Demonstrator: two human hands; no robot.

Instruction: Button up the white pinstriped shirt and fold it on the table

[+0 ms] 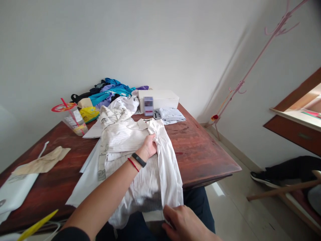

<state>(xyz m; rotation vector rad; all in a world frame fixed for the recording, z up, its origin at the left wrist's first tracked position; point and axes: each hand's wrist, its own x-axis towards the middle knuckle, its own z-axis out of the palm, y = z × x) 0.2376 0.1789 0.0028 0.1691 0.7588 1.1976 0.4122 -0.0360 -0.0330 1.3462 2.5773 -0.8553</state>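
Observation:
A white shirt with thin stripes [135, 180] lies spread over the table's front part, its lower end hanging past the edge over my lap. My left hand [150, 146], with a dark band and a red cord at the wrist, is closed on the shirt cloth near the top of the sleeve. One long sleeve [169, 160] runs down from there toward me. At the sleeve's lower end my right hand [182, 219] has its fingers closed on the cloth. Other white cloth [86, 179] lies under and beside the shirt on the left.
On the wooden table [205, 150] are a folded pale blue garment [170, 116], a white box [163, 97], a clothes pile [112, 92], a plastic cup with straw [74, 118], a yellow packet [89, 114] and a beige cloth [45, 162]. A pink coat stand [260, 55] leans in view right.

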